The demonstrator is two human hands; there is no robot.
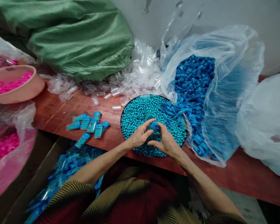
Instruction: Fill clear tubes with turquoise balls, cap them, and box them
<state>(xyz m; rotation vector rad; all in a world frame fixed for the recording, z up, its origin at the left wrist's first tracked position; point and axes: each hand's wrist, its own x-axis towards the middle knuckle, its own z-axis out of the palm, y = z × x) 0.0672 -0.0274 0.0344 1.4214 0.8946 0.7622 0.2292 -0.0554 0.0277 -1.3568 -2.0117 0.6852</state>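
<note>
Over the round tub of turquoise beads (140,113), my two hands meet around a small blue cap (154,126). My left hand (141,135) curls its index finger and thumb about the cap's left side. From the right, the bent fingers of my right hand (165,140) touch the same cap, with the thumb lower down. Whether a clear tube is joined to the cap is hard to make out. Loose blue caps (169,110) lie on the beads. To the left, several capped clear tubes filled with beads (92,125) lie on the red tabletop (60,109).
A plastic bag of blue caps (194,84) spills toward the tub. Empty clear tubes (142,71) are heaped behind it, beside a green sack (84,40). A pink basin (21,90) stands left. Below the table edge, a carton (37,165) holds filled blue-capped tubes (70,168).
</note>
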